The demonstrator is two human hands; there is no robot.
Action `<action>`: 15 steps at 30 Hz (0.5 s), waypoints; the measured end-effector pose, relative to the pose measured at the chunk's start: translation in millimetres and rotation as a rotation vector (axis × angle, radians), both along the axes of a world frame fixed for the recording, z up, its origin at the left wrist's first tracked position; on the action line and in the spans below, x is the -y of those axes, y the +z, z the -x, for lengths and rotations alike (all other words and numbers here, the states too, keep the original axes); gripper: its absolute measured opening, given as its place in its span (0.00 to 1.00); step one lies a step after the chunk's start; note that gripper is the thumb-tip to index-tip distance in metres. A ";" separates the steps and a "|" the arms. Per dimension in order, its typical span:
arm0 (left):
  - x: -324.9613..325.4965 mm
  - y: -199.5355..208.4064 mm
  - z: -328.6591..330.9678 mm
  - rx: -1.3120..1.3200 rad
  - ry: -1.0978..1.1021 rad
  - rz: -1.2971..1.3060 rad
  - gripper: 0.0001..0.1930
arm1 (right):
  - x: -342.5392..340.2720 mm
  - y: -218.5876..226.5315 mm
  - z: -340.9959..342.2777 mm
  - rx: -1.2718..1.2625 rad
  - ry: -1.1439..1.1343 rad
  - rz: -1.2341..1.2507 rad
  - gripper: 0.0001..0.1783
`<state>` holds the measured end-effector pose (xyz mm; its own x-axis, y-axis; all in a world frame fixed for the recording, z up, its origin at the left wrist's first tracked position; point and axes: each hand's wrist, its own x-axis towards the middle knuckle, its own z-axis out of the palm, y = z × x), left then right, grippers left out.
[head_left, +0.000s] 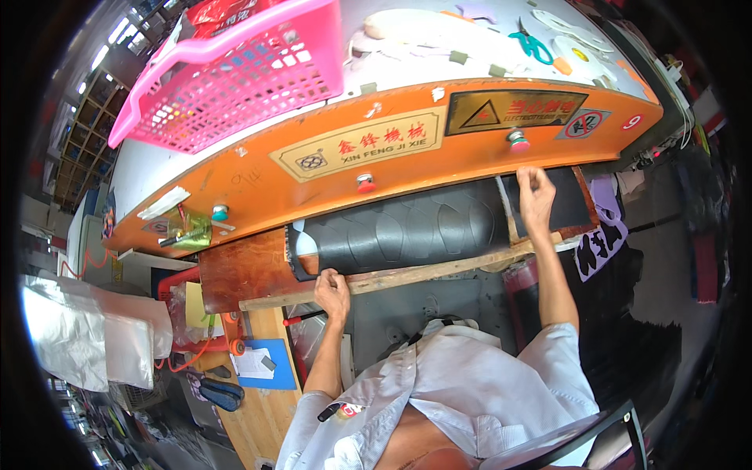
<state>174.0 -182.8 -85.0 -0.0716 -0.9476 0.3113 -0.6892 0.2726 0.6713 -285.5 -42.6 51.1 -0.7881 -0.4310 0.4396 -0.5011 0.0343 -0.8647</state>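
— What are your hands doing?

— My left hand [333,291] is in the middle of the frame. Its grip is curled down on the front edge of the wooden board [407,274], right next to the black sheet [407,229]. My right hand [536,197] is up at the right of the middle. Its grip is narrow, with the fingertips pinching the top edge of the black sheet, just under the orange machine [407,168].

— Where is the black sheet?

— It lies flat on the wooden board, under the orange front of the machine, across the middle of the frame. It has curved shapes pressed into it.

— What else is around?

— A pink basket [235,74] sits on top of the machine in the upper left. Teal scissors [534,45] lie on top in the upper right. Two red buttons [365,183] stick out of the orange front. Low on the left is a wooden counter [251,411] with a blue pad [270,368] on it.
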 end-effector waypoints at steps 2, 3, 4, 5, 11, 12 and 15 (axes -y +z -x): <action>7.2 2.7 4.7 -0.045 0.006 -0.029 0.07 | -20.6 -31.2 -4.6 0.087 -0.095 -0.038 0.14; 9.5 3.8 5.8 -0.042 0.009 -0.028 0.07 | -29.8 -48.0 -9.5 0.123 -0.131 -0.098 0.15; 10.0 5.2 6.8 -0.030 0.019 -0.071 0.07 | -40.7 -61.1 -13.2 0.188 -0.133 -0.181 0.16; 10.3 6.2 7.7 -0.060 0.010 -0.054 0.06 | -46.9 -74.0 -18.5 0.079 -0.155 -0.244 0.18; 6.7 11.7 7.5 -0.027 0.006 -0.053 0.08 | -71.1 -113.0 -56.6 -0.009 -0.189 -0.481 0.25; 6.4 13.1 6.6 -0.013 0.006 -0.051 0.08 | -71.4 -115.7 -61.3 -0.064 -0.195 -0.491 0.25; 5.3 15.9 0.8 -0.008 -0.045 -0.089 0.09 | -71.6 -122.7 -65.3 -0.090 -0.257 -0.470 0.25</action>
